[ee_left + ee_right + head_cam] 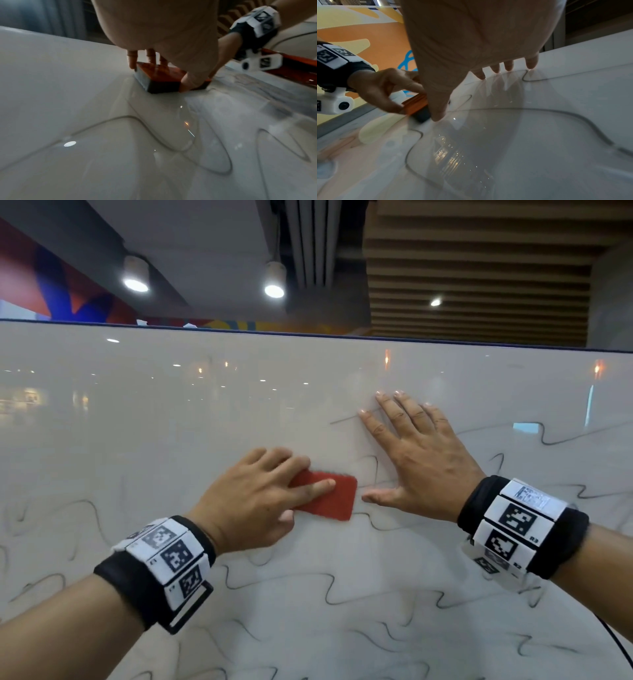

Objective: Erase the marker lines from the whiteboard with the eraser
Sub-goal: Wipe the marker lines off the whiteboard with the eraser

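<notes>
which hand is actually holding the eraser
The left hand: its fingers and thumb grip the red eraser against the whiteboard. The right hand only lies flat, fingers spread, on the board beside it.

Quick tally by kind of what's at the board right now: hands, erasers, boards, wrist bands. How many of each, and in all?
Hands: 2, the left hand holding the eraser, the right hand flat on the board
Erasers: 1, the red eraser
Whiteboards: 1, the whiteboard, wavy marker lines still on it
Wrist bands: 2, the left wrist band and the right wrist band
Total: 6
</notes>
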A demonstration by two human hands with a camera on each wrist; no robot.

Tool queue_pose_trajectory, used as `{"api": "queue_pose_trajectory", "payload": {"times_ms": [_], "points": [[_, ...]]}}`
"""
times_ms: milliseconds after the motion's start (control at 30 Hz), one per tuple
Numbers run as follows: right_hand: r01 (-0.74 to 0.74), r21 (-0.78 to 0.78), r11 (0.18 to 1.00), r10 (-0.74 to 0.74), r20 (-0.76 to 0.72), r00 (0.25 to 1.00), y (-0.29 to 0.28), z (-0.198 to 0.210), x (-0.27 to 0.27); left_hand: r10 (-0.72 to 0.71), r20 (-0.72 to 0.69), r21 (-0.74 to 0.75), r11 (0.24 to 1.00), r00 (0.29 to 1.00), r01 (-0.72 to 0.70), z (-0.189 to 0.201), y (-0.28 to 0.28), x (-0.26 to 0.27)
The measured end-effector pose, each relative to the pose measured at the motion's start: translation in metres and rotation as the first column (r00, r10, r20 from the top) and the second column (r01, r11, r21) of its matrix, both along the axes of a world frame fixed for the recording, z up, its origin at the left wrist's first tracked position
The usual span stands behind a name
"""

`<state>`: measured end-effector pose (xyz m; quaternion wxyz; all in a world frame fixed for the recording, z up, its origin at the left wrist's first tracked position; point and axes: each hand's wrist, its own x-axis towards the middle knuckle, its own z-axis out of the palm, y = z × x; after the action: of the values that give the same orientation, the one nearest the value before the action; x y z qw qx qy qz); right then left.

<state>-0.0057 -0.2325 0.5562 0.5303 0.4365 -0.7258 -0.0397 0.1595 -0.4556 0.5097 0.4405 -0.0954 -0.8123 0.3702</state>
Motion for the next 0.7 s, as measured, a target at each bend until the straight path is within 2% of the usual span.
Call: {"api": "queue_pose_trajectory", "payload": {"times_ms": [100, 133, 167, 267, 300, 367, 433, 467, 533, 633, 700], "points": [[0.008, -0.007, 1.0, -0.008, 0.008, 1.0, 0.005, 0.0, -0.004, 0.023, -0.242, 0.251, 0.967, 0.97, 0.04, 0.016, 0.001, -0.002], [0.009, -0.009, 1.0, -0.009, 0.007, 1.0, 0.007, 0.0, -0.005, 0.032, -0.284, 0.3, 0.952, 0.958, 0.057, 0.019, 0.003, -0.002], [0.012, -0.011, 1.0, -0.012, 0.007, 1.0, 0.009, 0.0, -0.007, 0.02, -0.277, 0.282, 0.957, 0.961, 0.061, 0.02, 0.004, -0.004], [0.013, -0.016, 1.0, -0.013, 0.007, 1.0, 0.016, 0.0, -0.01, -0.018, -0.05, 0.013, 1.0, 0.999, 0.018, 0.011, 0.004, -0.009], [0.014, -0.016, 1.0, -0.014, 0.007, 1.0, 0.018, -0.001, -0.011, -0.014, -0.039, -0.01, 1.0, 0.999, 0.014, 0.011, 0.004, -0.008], [0.016, -0.017, 1.0, -0.016, 0.005, 1.0, 0.02, -0.002, -0.013, -0.006, -0.182, 0.141, 0.989, 0.983, 0.032, 0.021, 0.005, -0.008], [0.019, -0.012, 1.0, -0.019, 0.006, 1.0, 0.022, -0.003, -0.015, 0.048, -0.368, 0.35, 0.932, 0.928, 0.09, 0.031, 0.008, -0.009], [0.017, -0.013, 1.0, -0.016, 0.006, 1.0, 0.023, -0.003, -0.015, 0.063, -0.387, 0.39, 0.915, 0.92, 0.101, 0.033, 0.012, -0.01], [0.009, -0.014, 1.0, -0.009, 0.003, 1.0, 0.023, -0.001, -0.015, 0.019, -0.3, 0.277, 0.958, 0.954, 0.068, 0.029, 0.015, -0.015], [0.011, -0.008, 1.0, -0.011, 0.005, 1.0, 0.024, 0.0, -0.016, -0.013, -0.042, 0.012, 1.0, 0.999, 0.013, 0.019, 0.018, -0.016], [0.014, -0.004, 1.0, -0.014, 0.007, 1.0, 0.024, 0.0, -0.017, 0.014, -0.053, 0.009, 1.0, 0.998, -0.014, 0.025, 0.018, -0.015]]}}
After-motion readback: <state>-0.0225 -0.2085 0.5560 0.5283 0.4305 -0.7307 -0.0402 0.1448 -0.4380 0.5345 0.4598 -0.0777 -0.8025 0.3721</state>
